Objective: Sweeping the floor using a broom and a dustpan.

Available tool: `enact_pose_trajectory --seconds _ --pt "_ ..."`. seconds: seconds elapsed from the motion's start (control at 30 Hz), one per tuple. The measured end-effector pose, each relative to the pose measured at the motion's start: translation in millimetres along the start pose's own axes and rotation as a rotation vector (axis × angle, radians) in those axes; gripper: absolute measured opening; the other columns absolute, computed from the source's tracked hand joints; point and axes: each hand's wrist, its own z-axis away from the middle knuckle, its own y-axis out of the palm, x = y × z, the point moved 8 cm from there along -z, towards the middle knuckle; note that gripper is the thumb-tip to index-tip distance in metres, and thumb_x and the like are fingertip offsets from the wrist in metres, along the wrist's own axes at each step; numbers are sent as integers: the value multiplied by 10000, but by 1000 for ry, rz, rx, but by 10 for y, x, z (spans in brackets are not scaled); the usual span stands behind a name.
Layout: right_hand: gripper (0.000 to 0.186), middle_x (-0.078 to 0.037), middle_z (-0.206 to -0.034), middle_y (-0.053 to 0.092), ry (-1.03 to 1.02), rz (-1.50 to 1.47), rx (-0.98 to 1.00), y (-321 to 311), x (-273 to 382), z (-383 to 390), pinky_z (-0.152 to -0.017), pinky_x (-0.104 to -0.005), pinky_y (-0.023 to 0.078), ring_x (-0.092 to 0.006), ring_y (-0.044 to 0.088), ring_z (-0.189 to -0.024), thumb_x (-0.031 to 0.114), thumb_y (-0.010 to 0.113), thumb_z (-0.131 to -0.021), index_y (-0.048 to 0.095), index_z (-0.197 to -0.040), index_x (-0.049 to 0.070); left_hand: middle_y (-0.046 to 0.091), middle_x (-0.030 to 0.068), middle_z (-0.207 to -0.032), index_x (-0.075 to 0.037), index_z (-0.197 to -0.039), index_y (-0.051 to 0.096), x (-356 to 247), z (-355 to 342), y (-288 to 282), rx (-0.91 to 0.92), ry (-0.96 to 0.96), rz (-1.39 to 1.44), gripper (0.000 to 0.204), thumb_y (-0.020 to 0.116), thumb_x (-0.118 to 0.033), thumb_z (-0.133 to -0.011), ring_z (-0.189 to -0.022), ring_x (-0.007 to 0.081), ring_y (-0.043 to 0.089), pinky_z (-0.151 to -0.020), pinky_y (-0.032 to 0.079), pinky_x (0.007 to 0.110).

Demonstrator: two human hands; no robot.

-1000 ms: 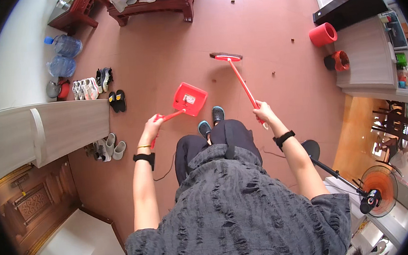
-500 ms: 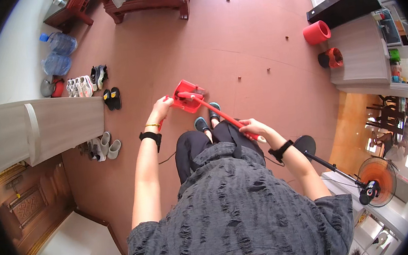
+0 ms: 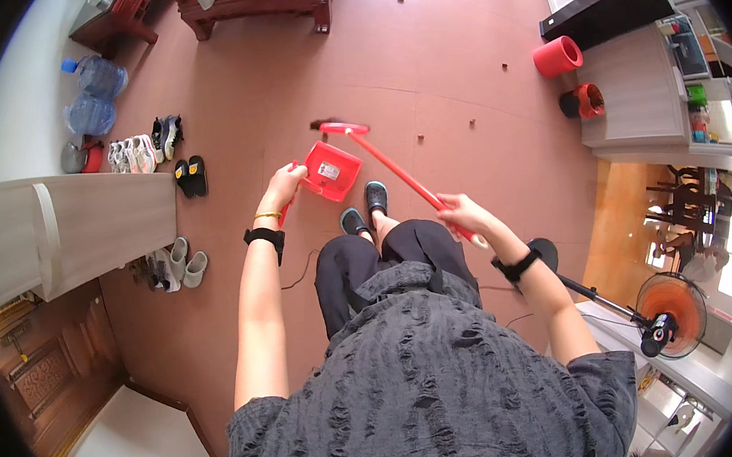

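My left hand (image 3: 286, 183) is closed around the handle of a red dustpan (image 3: 331, 170), which sits just ahead of my feet with a pale label on its surface. In my right hand (image 3: 464, 215) is the long red handle of a broom (image 3: 392, 167); its fingers wrap the pole near the pale end. The broom's red head lies just beyond the dustpan, its dark bristles pointing left and away. Several small brown bits, one of them a scrap (image 3: 421, 138) right of the broom head, lie scattered on the reddish floor.
On the left are a shoe cabinet (image 3: 113, 217), black slippers (image 3: 191, 177), sneakers and large water bottles (image 3: 91, 115). A wooden bench (image 3: 255, 10) stands ahead. To the right are red bins (image 3: 558, 56) and a standing fan (image 3: 671, 315). A thin cable (image 3: 302, 277) runs beside my legs.
The broom head has moved from over the dustpan to the floor beyond it. The dustpan has turned, and its labelled surface now shows. Both hands keep their holds.
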Motion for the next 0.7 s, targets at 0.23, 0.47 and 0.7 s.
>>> enact_pose_trajectory --seconds 0.23,0.47,0.7 --pt "200 -97 -600 550 -61 373 -187 11 383 -1393 -411 -310 475 -177 557 -460 58 501 -768 511 -959 -1 486 32 -584 -46 -751 533 216 48 -41 -33 -1 36 282 513 -327 -751 -482 134 446 -452 356 298" --pt "269 -191 -711 618 -32 933 -267 165 -109 -1612 -531 -387 523 -270 643 -628 46 482 -749 523 -1012 12 455 15 -579 -63 -755 529 13 212 16 -51 -37 28 250 505 -311 -752 -472 111 422 -435 338 277" --pt "505 -184 -777 633 12 756 -46 182 -712 -576 -631 -387 515 -285 635 -684 92 564 -705 488 -1202 35 458 11 -600 -61 -755 527 19 149 -17 -2 -20 27 261 505 -321 -744 -480 113 416 -444 343 277"
